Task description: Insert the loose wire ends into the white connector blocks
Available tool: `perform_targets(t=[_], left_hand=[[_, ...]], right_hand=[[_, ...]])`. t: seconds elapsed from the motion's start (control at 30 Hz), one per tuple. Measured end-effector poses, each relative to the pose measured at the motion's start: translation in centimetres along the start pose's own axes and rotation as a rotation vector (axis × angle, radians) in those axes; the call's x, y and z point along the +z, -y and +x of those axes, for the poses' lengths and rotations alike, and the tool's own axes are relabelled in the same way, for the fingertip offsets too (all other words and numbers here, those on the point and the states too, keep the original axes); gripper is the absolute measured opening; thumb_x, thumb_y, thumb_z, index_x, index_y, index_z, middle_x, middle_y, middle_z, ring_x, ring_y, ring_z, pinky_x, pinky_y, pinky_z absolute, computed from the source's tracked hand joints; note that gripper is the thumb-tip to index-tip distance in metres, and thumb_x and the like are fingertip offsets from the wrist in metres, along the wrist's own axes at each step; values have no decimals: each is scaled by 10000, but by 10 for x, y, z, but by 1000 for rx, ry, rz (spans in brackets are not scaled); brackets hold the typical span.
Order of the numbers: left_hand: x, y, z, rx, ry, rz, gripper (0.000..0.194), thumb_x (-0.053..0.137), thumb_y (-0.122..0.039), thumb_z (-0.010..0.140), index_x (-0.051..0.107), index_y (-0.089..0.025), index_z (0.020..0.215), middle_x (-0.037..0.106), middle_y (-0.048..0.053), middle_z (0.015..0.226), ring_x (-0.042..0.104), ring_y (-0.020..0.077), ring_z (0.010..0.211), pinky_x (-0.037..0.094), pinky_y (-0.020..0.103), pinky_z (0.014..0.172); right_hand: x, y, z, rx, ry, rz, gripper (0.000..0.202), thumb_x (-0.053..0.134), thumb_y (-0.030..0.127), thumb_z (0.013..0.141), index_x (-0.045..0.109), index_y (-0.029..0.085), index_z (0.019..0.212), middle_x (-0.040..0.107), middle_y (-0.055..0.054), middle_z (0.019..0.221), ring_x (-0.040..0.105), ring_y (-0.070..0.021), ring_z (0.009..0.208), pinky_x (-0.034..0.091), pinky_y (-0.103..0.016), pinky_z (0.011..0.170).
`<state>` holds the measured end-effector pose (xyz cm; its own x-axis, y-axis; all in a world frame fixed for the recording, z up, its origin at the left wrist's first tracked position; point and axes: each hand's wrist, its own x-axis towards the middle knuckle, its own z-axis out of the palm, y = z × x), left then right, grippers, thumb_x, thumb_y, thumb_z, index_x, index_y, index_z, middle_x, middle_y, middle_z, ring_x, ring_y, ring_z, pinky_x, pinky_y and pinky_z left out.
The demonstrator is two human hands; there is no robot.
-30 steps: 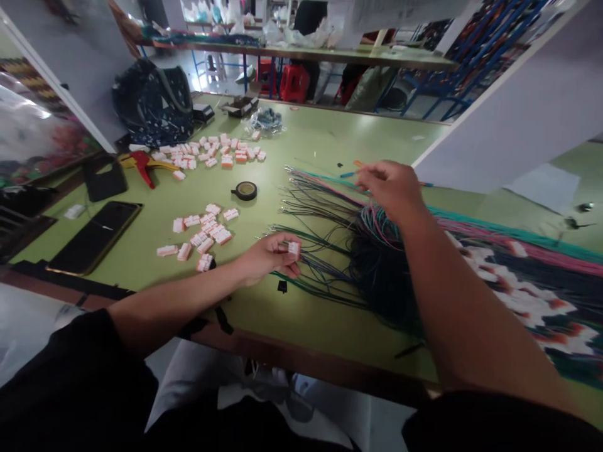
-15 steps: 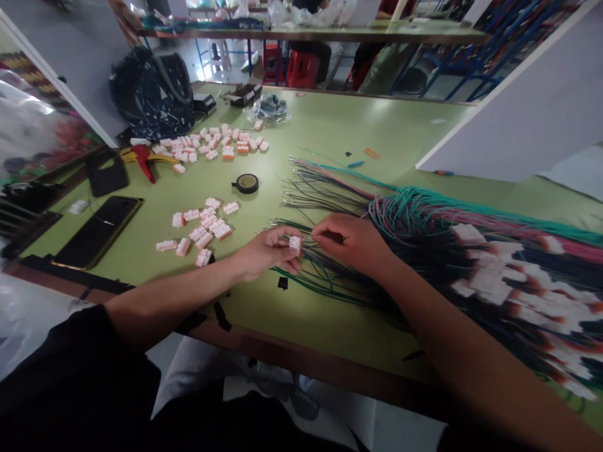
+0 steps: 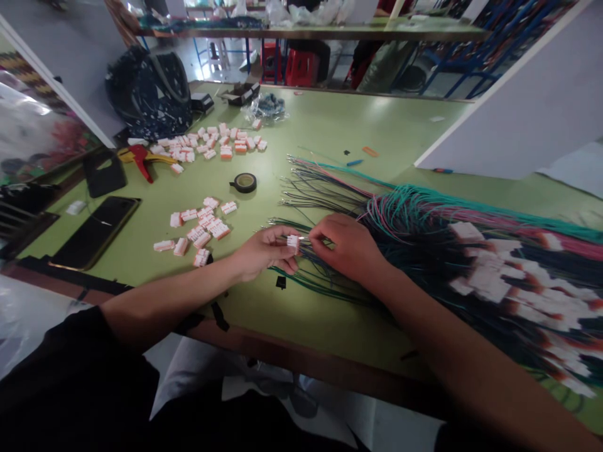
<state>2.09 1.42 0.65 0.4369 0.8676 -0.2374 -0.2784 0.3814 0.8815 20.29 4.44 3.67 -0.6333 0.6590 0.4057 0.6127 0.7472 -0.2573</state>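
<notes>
My left hand (image 3: 264, 252) pinches a small white-and-orange connector housing (image 3: 293, 242) between thumb and fingers. Just right of it, my right hand (image 3: 346, 246) is closed in a pinch on a thin wire, whose bright metal tip (image 3: 303, 238) points at the housing's side. Whether the tip is inside the housing I cannot tell. Beneath and beyond both hands, loose wires (image 3: 320, 198) in black, green and pink fan out with their bare terminals to the left. More connector housings (image 3: 207, 223) lie scattered left of my left hand.
A roll of black tape (image 3: 245, 182) sits beyond my left hand. At left are a phone (image 3: 97, 232), red-and-yellow pliers (image 3: 141, 161) and another pile of housings (image 3: 226, 150). Wired connectors (image 3: 490, 270) heap on the bundle at right. A white partition (image 3: 509, 113) stands at back right.
My right hand has moved slightly left, and the wire's metal tip now shows right beside the housing. My left hand keeps its hold on the housing.
</notes>
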Motion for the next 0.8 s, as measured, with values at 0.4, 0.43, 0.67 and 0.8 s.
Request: perform_targets(t=[0.4,0.43,0.67,0.8], left_hand=[[3,3,-2,-3,-70,114,380,673,-123,682,604,-91,1053,617,-17,575,601,96,497,508,215,507],[4,3,-2,-5,-81,106,374,671,-116,680,603,-87,1047,617,-17,572,600,96,492,507,214,502],[4,4,0,-5,-109,62,365,695,-129,663,604,-88,1014,615,-21,590,604,95,504,518,223,518],[4,5,0,-2,-103,78,394,682,-116,667,597,-81,1050,618,-17,577,605,98,506,517,222,520]], right_hand=[[14,8,-3,105,88,3,193,475,226,806,607,177,674,607,-59,667,503,-170,674,336,-283,623],[13,7,-3,122,94,25,183,483,229,804,613,176,687,608,-55,669,506,-166,670,335,-278,617],[6,3,2,210,114,133,134,514,179,765,615,164,679,580,-8,607,480,-114,571,315,-236,562],[11,13,-2,189,108,75,170,504,193,785,634,157,681,608,-31,636,492,-126,597,317,-242,564]])
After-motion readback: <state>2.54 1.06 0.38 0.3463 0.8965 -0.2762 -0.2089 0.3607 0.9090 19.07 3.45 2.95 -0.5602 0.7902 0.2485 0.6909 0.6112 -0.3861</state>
